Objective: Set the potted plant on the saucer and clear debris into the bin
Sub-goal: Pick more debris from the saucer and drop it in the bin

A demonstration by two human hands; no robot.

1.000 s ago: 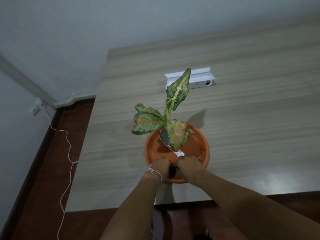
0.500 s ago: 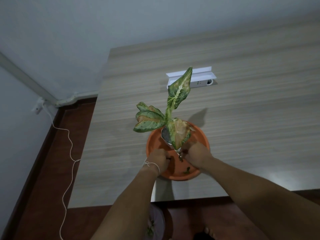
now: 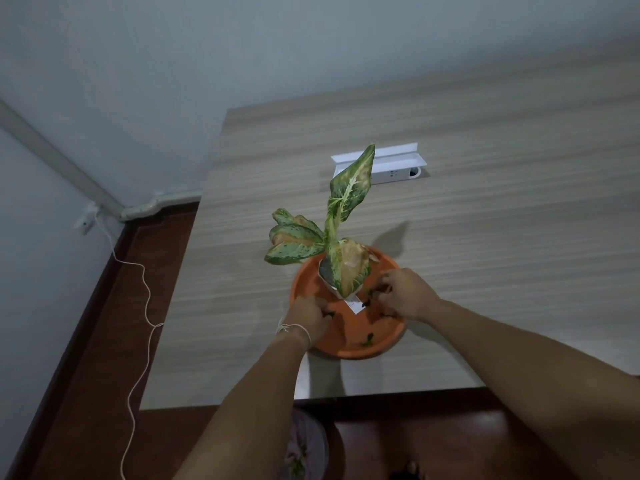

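Observation:
A potted plant (image 3: 341, 237) with mottled green and yellowing leaves stands in a small white pot on an orange saucer (image 3: 349, 348) near the table's front edge. Small dark green debris bits (image 3: 367, 338) lie on the saucer. My left hand (image 3: 310, 315) rests on the saucer's left side, fingers pinched on a dark bit. My right hand (image 3: 407, 294) is at the right of the pot, fingertips pinched on debris. A bin (image 3: 306, 448) with a pale liner stands on the floor below the table edge, partly hidden by my left arm.
A white power strip box (image 3: 381, 164) lies on the wooden table (image 3: 502, 237) behind the plant. A white cord (image 3: 138, 341) hangs from a wall socket down over the dark red floor at the left. The table's left edge is near the wall.
Both hands moved apart and further up the saucer: the right one went right of the pot, the left one stayed left. More debris bits show on the saucer.

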